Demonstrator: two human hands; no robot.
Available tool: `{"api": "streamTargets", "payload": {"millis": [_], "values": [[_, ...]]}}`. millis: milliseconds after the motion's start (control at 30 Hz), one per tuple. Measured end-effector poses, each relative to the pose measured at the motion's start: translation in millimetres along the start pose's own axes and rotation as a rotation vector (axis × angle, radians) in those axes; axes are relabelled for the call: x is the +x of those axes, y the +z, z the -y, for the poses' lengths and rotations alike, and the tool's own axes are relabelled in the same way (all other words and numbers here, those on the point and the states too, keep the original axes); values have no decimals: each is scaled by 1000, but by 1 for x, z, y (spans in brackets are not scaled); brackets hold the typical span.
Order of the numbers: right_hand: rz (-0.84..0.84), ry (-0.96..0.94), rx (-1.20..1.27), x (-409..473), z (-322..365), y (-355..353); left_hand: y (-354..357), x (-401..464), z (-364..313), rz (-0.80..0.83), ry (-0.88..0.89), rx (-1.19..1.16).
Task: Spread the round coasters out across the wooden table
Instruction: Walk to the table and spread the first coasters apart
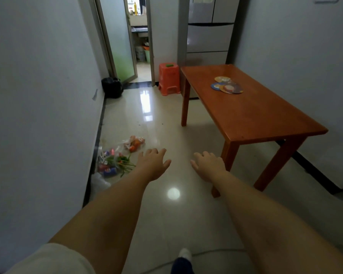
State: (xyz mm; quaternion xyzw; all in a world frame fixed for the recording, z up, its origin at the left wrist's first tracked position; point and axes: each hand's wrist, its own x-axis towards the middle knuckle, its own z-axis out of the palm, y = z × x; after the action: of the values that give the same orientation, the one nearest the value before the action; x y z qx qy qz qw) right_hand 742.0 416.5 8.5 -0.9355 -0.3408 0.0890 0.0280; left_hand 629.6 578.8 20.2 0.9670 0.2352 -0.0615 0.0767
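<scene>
Short of the tabletop (251, 115), both hands (153, 162) empty, fingers (201, 156) loosely spread; approach step, next reaching the overlapped coasters (227, 85).

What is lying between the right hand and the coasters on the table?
In the head view, only bare wooden table lies between the right hand and the overlapping coasters; the hand hangs over the floor, short of the table's near corner.

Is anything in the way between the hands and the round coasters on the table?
Nothing visible blocks them. The coasters lie overlapping on the far part of the wooden table, with only bare tabletop around them. Both the left hand and right hand are empty, open over the floor, short of the table's near corner.
</scene>
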Motion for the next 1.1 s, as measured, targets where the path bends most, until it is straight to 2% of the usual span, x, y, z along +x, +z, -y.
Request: {"api": "streamTargets", "payload": {"millis": [233, 533, 867, 1100], "values": [[24, -18, -17, 164, -20, -37, -33, 159, 22, -43, -45, -54], [75, -17, -22, 343, -22, -49, -49, 338, 68, 9, -64, -46], [4, 187, 90, 552, -35, -98, -110, 594, 101, -28, 115, 25], [18, 408, 94, 641, -104, -114, -119, 730, 56, 66, 275, 14]]}}
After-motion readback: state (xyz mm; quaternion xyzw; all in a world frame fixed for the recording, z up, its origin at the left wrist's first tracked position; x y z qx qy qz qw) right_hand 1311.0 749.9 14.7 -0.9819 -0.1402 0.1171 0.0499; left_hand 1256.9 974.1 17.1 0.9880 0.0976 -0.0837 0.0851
